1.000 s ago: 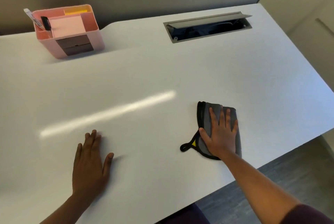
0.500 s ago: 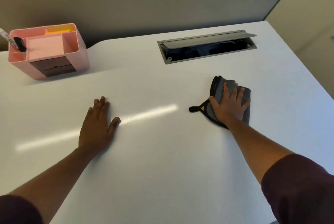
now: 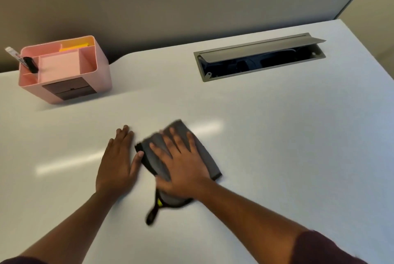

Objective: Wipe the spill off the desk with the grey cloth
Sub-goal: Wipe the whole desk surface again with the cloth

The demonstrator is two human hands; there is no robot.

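Note:
A folded grey cloth (image 3: 205, 158) with black trim and a black hanging loop lies on the white desk (image 3: 277, 136) near its middle. My right hand (image 3: 181, 168) presses flat on top of the cloth, fingers spread. My left hand (image 3: 119, 163) rests flat on the desk just left of the cloth, its thumb touching the cloth's black edge. The cloth is motion-blurred. No spill is visible on the desk, only a bright streak of reflected light.
A pink desk organiser (image 3: 64, 70) with a marker and yellow notes stands at the back left. An open grey cable hatch (image 3: 260, 59) is set into the desk at the back right. A grey partition wall runs behind the desk.
My right hand has slid the cloth leftward across the desk, from the right side to the middle beside my left hand. The cloth has turned, its loop now pointing toward me.

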